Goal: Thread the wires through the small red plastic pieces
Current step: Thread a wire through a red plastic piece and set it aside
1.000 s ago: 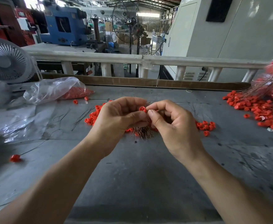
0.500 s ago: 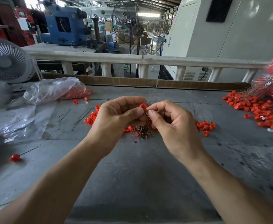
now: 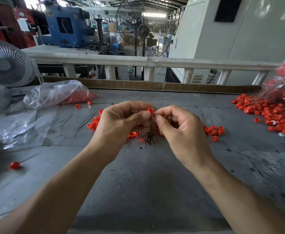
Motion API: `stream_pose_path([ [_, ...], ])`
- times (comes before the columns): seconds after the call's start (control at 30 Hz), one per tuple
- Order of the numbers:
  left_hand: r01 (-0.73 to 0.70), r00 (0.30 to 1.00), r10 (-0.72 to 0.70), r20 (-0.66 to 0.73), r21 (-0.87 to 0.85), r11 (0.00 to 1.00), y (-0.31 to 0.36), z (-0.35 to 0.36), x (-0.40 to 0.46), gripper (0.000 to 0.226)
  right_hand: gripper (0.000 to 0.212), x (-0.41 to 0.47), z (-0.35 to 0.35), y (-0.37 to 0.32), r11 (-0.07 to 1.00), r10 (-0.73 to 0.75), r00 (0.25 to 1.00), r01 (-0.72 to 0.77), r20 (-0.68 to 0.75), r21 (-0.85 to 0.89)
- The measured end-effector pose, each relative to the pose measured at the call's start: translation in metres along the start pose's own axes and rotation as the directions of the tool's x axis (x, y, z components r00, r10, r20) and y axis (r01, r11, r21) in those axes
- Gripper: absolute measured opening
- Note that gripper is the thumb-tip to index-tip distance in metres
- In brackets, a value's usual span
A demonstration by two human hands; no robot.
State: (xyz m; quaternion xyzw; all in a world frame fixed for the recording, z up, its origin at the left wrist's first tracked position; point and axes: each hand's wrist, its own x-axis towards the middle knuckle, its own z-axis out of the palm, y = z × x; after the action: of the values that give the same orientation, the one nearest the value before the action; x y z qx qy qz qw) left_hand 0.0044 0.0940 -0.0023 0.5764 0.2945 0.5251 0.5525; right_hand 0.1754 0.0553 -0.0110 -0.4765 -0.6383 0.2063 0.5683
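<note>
Left hand [image 3: 121, 122] grips a copper wire bundle [image 3: 149, 134]; right hand [image 3: 180, 132] pinches a red cap [image 3: 150, 111] above it; no writing is legible.

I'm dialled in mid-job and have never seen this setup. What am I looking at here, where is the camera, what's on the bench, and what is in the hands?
There is no machine: a person works with two bare hands. The single picture comes from a camera worn on the head, looking forward and down.

The left hand holds a bundle of thin wires and a small red piece at its top. The right hand pinches at that same piece; whether its grip holds a wire is too fine to tell.

On the grey bench lie loose red pieces, a big pile with wires at the right, and a plastic bag at the left.
</note>
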Motion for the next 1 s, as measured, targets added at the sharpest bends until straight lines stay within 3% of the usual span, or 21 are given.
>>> stream_pose_path([
  [0.43, 0.128, 0.992, -0.124, 0.038, -0.128, 0.983, 0.004, 0.001, -0.001, 0.028, 0.010, -0.001, -0.002, 0.000, 0.999, -0.036, 0.999, 0.036, -0.003, -0.008],
  [0.83, 0.188, 0.979, -0.178, 0.095, -0.109, 0.976, 0.006, -0.004, 0.000, 0.024, 0.013, 0.001, -0.003, 0.006, 0.997, -0.078, 0.997, 0.078, 0.014, -0.008],
  [1.0, 0.185, 0.981, -0.171, 0.095, -0.174, 0.967, 0.007, -0.003, 0.000, 0.022, 0.011, 0.003, -0.001, 0.010, 0.995, -0.004, 0.998, -0.002, 0.059, 0.103],
])
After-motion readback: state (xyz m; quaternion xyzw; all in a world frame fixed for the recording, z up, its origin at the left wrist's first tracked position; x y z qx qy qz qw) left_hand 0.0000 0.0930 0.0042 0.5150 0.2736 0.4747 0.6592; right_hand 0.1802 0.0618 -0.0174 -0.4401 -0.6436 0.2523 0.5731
